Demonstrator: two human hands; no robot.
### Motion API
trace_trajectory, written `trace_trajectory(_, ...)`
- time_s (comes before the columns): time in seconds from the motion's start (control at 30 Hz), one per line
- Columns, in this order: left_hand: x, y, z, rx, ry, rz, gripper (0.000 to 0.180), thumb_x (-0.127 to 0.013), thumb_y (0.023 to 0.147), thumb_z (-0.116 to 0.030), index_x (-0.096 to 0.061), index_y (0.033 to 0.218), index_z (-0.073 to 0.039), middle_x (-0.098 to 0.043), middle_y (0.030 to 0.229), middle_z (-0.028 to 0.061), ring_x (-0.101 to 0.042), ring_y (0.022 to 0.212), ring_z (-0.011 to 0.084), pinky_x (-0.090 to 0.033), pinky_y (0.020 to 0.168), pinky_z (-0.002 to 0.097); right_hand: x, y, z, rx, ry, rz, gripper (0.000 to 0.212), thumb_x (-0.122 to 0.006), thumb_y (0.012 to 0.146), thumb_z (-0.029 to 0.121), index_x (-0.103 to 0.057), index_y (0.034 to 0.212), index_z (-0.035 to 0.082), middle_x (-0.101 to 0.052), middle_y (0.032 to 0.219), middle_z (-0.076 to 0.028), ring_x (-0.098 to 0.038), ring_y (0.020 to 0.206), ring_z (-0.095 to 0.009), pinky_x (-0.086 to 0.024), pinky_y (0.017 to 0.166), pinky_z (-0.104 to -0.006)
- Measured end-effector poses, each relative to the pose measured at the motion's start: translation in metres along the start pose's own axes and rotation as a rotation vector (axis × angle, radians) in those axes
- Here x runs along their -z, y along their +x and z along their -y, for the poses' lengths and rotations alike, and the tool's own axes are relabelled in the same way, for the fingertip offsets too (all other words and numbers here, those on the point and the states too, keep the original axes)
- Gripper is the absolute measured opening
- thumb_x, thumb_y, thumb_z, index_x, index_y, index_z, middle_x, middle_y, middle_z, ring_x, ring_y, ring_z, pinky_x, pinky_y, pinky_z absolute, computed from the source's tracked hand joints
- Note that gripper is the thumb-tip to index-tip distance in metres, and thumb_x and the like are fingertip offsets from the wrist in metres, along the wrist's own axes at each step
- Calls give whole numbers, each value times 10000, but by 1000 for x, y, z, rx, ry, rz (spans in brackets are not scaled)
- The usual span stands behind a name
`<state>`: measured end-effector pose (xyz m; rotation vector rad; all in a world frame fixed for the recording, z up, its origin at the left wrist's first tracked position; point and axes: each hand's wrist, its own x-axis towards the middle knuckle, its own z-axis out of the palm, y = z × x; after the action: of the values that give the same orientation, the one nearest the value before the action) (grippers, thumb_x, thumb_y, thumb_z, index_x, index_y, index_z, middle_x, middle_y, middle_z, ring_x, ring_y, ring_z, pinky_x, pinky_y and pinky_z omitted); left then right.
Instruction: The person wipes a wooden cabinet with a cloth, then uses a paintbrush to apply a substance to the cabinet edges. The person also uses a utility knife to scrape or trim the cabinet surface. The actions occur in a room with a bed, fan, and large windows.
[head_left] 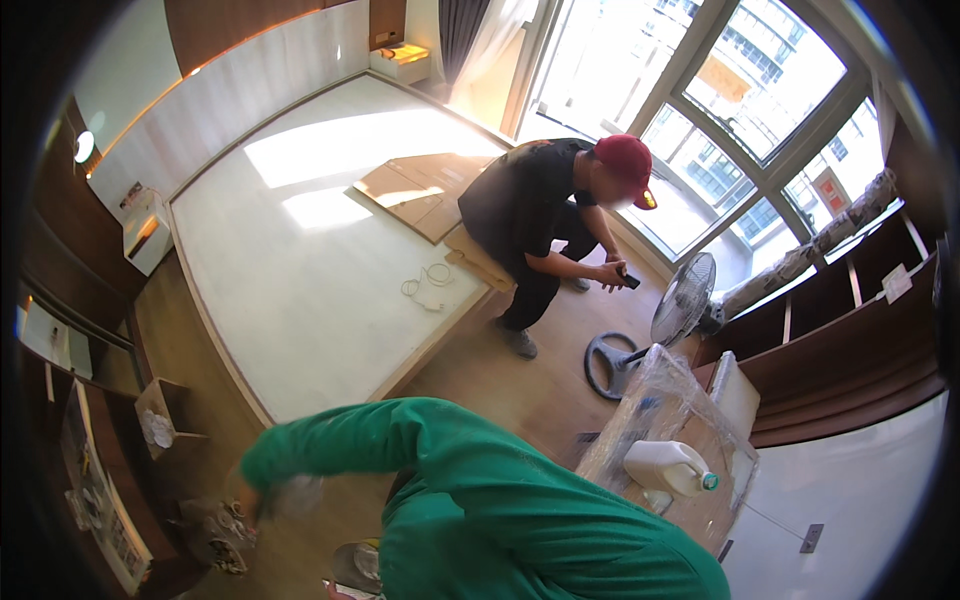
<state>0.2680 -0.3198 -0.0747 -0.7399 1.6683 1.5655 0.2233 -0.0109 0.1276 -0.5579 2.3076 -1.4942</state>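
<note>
A long green sleeve point(520, 480) crosses the lower middle and bends to the left; I take it for my right arm. At its end my right hand point(250, 503) hangs low, smeared by motion, so its fingers do not show. A pale blurred patch point(300, 492) lies beside it. Nearest to that hand is a heap of loose, crumpled bits point(225, 535) on the floor. By the lower edge is a rounded grey thing point(355, 565) with some yellow. A small skin-toned patch point(337, 592) beneath it may be my left hand; its fingers are hidden.
A person in a red cap point(520, 210) sits on the low white platform's edge point(300, 350), holding a dark phone point(630, 281). Cardboard point(410, 195) lies behind. At right stand a fan point(685, 298) and a plastic-wrapped cabinet point(610, 440) bearing a white jug point(665, 467). An open box point(165, 415) is at left.
</note>
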Motion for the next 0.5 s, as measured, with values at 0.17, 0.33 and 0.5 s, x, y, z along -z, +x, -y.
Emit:
trace_trajectory(0.17,0,-1,10,33,-16,-14,367,-534,845,-298,-615,1093,-40,-650,1115,123,-618,1065,296,-494,940,428,28,-178,-210,-1020,-298,-433,317,-651,837,339,-731,1020,92,-716,1070,-167,-681,994,-326,-548,858,-456)
trace_trajectory(0.33,-6,-2,8,66,-21,-43,369,-536,844,-299,-617,1095,-40,-650,1114,123,-618,1068,297,-493,942,428,-73,-423,-278,-1342,-45,-571,525,-510,925,492,-646,1269,119,-604,1331,-175,-571,1219,-360,-455,1033,-486)
trace_trajectory(0.5,-19,0,-6,91,2,-77,371,-539,843,-299,-618,1097,-40,-651,1113,123,-617,1072,297,-492,943,428,-230,-565,-288,-1681,250,-814,368,-457,886,345,-697,932,71,-698,953,-200,-638,882,-339,-484,822,-462)
